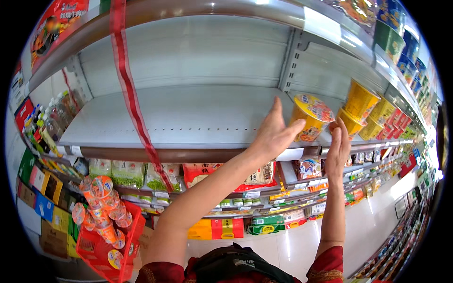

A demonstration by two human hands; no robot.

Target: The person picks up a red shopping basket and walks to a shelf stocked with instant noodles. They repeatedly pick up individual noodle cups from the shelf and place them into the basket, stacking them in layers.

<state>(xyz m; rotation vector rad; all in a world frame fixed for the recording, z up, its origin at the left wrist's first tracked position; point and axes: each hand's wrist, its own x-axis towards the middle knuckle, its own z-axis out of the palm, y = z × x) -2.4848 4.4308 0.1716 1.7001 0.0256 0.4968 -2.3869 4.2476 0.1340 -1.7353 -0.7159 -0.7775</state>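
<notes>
A yellow instant-noodle cup (pixel 308 122) with a printed lid stands on the grey metal shelf (pixel 198 109), towards its right end. My left hand (pixel 277 132) is at the cup's left side, thumb and fingers spread, the fingertips overlapping the cup in the picture. On the other side, my right hand (pixel 338 150) is raised with its fingertips by the cup's right edge. Whether either hand presses on the cup cannot be told. Just beyond my right hand, two more yellow cups (pixel 361 100) are stacked one on the other.
A red plastic basket (pixel 136 226) with several orange noodle cups (pixel 102 212) stands low on the left. A red ribbon (pixel 129 85) hangs across the shelf front. Packets of dried noodles (pixel 262 175) fill the shelf below. Bottles (pixel 53 120) stand at the far left.
</notes>
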